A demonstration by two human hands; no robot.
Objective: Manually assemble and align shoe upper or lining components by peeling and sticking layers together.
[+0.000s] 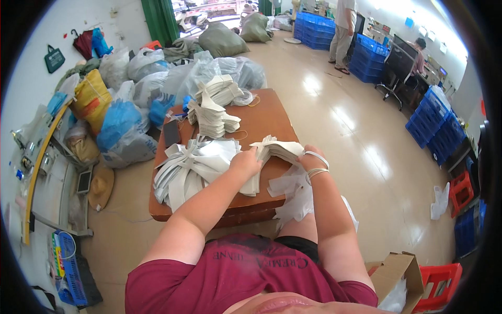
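Observation:
Between my hands is a stack of cream-white, flat cut pieces (282, 149), which look like fabric or interfacing. My left hand (247, 163) is closed on its left side, while my right hand (312, 157), with white bands round the wrist, grips the right end. A loose fanned pile of white cut pieces (180, 177) lies on the brown table (269, 112) left of my left hand. Farther back, tidy bundles of similar pieces (212, 118) are stacked. Thin translucent plastic (295, 196) hangs over the table's near right edge, below my right hand.
A dark phone (171, 133) lies at the table's left side. Filled plastic bags (125, 131) crowd the floor to the left. Blue crates (431, 123) stand along the right, with a person (343, 31) standing farther off and another seated. An open cardboard box (400, 277) sits near right.

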